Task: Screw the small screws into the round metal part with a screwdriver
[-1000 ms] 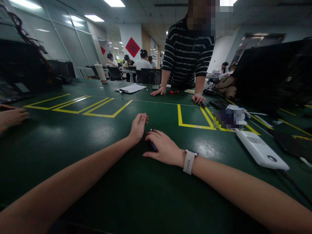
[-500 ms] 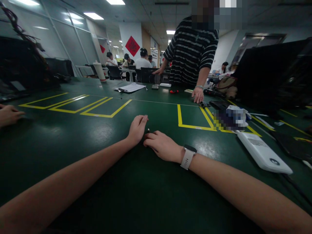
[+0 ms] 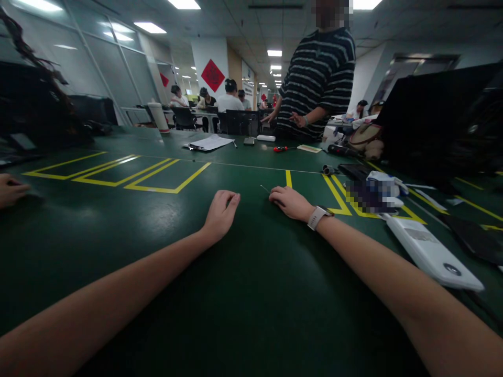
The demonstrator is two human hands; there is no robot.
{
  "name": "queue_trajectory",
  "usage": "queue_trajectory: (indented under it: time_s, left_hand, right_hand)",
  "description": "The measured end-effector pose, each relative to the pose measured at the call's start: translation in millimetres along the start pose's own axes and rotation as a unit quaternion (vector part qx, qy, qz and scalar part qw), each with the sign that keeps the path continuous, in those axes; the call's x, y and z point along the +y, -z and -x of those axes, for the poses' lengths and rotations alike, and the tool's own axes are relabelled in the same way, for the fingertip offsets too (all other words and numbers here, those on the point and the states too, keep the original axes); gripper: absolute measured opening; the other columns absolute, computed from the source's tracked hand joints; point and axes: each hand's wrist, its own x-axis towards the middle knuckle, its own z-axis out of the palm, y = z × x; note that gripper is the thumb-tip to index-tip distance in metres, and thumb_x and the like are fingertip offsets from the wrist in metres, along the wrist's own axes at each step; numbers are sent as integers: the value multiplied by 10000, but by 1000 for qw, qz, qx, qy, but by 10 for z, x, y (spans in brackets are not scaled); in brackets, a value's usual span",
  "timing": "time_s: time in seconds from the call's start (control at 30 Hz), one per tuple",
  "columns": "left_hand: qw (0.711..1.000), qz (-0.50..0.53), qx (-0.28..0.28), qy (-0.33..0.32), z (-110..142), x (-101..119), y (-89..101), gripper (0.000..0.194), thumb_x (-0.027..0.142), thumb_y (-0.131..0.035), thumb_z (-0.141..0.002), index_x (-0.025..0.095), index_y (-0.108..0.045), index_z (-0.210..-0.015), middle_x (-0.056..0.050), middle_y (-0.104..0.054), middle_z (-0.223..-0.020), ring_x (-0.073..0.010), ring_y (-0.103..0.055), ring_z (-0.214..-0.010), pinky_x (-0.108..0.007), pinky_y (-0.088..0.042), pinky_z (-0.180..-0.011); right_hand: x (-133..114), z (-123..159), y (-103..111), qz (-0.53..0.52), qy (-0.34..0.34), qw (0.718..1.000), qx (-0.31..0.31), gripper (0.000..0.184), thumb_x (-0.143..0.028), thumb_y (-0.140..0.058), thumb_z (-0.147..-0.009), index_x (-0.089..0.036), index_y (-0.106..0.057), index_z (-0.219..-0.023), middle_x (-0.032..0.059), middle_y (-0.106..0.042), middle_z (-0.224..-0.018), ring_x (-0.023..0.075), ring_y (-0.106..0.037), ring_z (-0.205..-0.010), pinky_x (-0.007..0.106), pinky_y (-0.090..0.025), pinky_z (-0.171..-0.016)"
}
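My left hand [image 3: 222, 213] is over the green table [image 3: 220, 293], its fingers curled in toward the thumb; whatever they may hold is hidden. To its right, my right hand [image 3: 291, 203], below a light-strapped watch [image 3: 317, 217], has its fingers closed on a thin rod with a small bright tip [image 3: 264, 188]. Most of that rod is hidden by the fingers, so its kind is unclear. A clear gap separates the two hands. Beyond my right hand, yellow tape [image 3: 288, 178] marks a rectangle on the tabletop.
Across the table stands a person in a striped shirt [image 3: 318, 78]. Another person's hand [image 3: 11, 190] shows at the left edge. Papers [image 3: 211, 142], a cup [image 3: 159, 118] and a red-handled screwdriver [image 3: 280, 149] lie or stand farther back. A white device [image 3: 434, 254] lies at right.
My right hand has moved right and away from my left, with the thin rod. My left hand has barely shifted. The person opposite has lifted a hand off the table and straightened.
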Motion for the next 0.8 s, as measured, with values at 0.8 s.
queue_trajectory:
  time_s: [0.8]
  left_hand:
    - [997, 22, -77, -4, -89, 52, 2, 318, 402, -353, -877, 182, -567, -797, -58, -545, -878, -197, -522, -893, -364, -437, -826]
  right_hand:
    - [1496, 117, 323, 24, -422, 883, 204, 267, -217, -462, -892, -79, -533, -1109, 174, -595, -1069, 264, -572, -1000, 437, -461, -844]
